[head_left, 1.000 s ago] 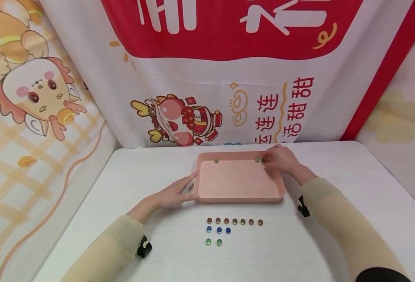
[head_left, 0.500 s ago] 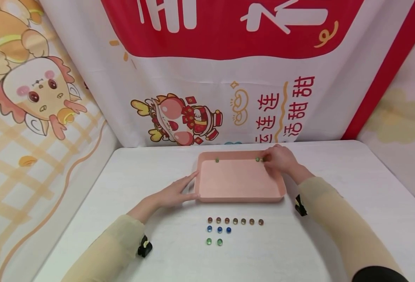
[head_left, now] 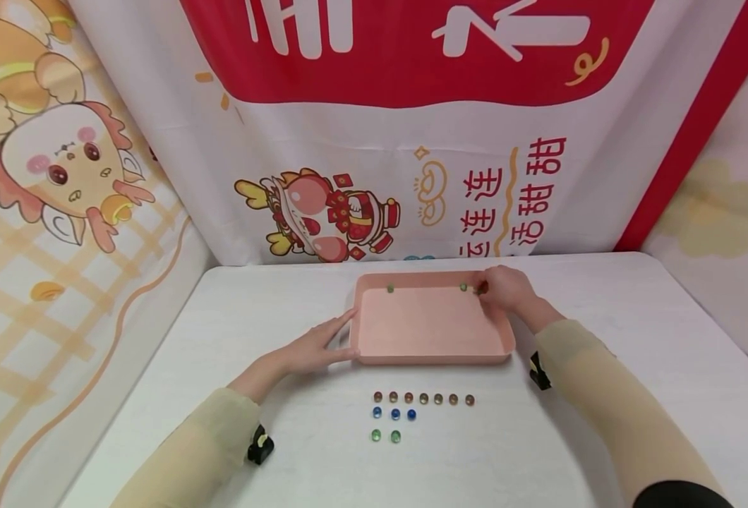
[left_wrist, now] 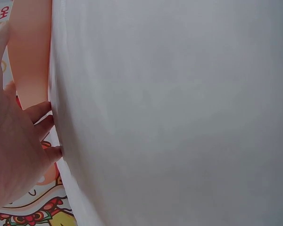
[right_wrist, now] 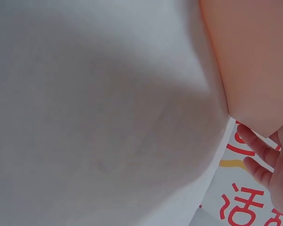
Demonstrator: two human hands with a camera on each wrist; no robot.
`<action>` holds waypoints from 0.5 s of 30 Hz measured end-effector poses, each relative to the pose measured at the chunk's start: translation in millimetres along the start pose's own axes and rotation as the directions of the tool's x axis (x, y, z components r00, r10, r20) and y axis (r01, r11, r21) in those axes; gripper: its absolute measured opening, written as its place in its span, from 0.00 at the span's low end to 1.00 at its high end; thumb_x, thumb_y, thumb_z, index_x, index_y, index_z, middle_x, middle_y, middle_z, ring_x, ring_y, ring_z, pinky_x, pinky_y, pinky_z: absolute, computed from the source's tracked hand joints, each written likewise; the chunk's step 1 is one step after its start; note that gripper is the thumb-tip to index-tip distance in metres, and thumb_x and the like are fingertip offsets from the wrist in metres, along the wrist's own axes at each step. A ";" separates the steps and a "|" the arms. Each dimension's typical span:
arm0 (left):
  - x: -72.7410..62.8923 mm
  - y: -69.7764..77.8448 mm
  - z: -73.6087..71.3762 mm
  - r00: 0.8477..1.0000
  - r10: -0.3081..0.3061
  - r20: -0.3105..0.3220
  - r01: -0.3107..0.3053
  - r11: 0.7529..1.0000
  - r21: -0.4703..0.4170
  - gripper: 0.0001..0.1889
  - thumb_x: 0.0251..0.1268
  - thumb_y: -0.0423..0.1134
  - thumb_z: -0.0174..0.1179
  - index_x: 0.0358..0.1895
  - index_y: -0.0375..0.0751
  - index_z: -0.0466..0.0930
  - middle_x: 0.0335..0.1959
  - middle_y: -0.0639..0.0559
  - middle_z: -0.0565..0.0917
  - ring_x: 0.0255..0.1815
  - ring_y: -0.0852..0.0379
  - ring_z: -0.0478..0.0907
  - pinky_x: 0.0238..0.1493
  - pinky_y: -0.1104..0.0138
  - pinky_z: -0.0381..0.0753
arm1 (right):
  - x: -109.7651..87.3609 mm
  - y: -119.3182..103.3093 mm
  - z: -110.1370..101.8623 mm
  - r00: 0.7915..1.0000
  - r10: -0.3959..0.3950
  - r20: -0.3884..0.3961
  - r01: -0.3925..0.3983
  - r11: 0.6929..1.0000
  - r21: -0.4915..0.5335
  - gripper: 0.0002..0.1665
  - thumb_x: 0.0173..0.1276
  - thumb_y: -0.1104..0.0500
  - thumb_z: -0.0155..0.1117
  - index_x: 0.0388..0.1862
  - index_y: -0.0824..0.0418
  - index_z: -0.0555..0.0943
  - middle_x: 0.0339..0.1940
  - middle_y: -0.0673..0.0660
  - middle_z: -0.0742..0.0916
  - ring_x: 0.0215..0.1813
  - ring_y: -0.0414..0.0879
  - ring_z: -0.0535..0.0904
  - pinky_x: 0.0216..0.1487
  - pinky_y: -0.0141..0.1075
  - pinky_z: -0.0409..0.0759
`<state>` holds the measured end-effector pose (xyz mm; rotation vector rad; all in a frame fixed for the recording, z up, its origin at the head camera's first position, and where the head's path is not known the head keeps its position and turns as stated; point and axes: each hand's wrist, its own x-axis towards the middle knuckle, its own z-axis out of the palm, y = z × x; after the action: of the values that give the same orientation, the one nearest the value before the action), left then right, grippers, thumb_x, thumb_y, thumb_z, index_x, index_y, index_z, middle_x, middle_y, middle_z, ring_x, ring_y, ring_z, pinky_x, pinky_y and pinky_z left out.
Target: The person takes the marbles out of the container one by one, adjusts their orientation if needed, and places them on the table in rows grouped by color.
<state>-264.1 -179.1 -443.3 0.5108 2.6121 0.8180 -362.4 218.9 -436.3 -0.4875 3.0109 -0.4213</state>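
The shallow pink tray (head_left: 434, 331) lies on the white table. My left hand (head_left: 313, 349) rests against its left side, thumb and fingers spread and fairly straight. In the left wrist view, that hand (left_wrist: 19, 146) is beside the tray wall (left_wrist: 30, 56). My right hand (head_left: 507, 288) reaches over the far right corner, curled fingertips pinching a small dark-green glass marble (head_left: 479, 288) inside. Two green marbles, one near the left corner (head_left: 390, 288) and another (head_left: 463, 287) close to my fingertips, lie along the far wall. In the right wrist view, the fingers (right_wrist: 262, 153) hang outside the corner; the thumb is hidden.
In front of the tray, glass marbles lie in rows: several red to amber ones (head_left: 423, 398), three blue ones (head_left: 395, 414) and two green ones (head_left: 376, 435). A printed cloth wall (head_left: 323, 127) stands right behind the table (head_left: 272, 303).
My right hand has shifted slightly right and down along the far corner, and the marble at its fingertips has moved a little right with it. The left hand and tray stay in place.
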 end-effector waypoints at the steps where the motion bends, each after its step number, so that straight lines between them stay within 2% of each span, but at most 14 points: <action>1: 0.3 -0.2 0.2 1.000 0.002 0.001 -0.002 1.000 -0.001 0.46 0.62 0.64 0.59 0.78 0.66 0.42 0.78 0.51 0.50 0.77 0.46 0.44 0.71 0.41 0.47 | -0.6 -0.4 -0.4 1.000 0.004 -0.001 -0.004 1.000 0.003 0.07 0.61 0.64 0.67 0.38 0.58 0.86 0.32 0.52 0.84 0.36 0.49 0.75 0.39 0.43 0.74; 6: 1.0 -0.3 0.5 1.000 0.007 0.006 -0.007 1.000 -0.006 0.46 0.62 0.64 0.59 0.78 0.66 0.42 0.78 0.51 0.49 0.77 0.46 0.44 0.71 0.41 0.46 | -3.5 -1.1 -0.7 1.000 0.016 -0.025 -0.016 1.000 0.008 0.06 0.62 0.62 0.68 0.38 0.57 0.87 0.33 0.52 0.85 0.37 0.49 0.75 0.41 0.44 0.75; 15: 1.9 -2.9 0.8 1.000 0.008 0.000 -0.008 1.000 -0.007 0.46 0.62 0.65 0.59 0.78 0.67 0.41 0.78 0.52 0.49 0.77 0.47 0.44 0.72 0.42 0.45 | -17.3 -3.6 -14.0 0.990 -0.044 -0.132 0.045 0.999 0.006 0.12 0.59 0.59 0.71 0.42 0.60 0.88 0.33 0.52 0.86 0.40 0.51 0.74 0.44 0.47 0.72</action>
<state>-266.1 -180.2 -446.1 0.5193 2.6082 0.8294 -346.4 224.7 -421.5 -0.5475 3.1284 -0.4880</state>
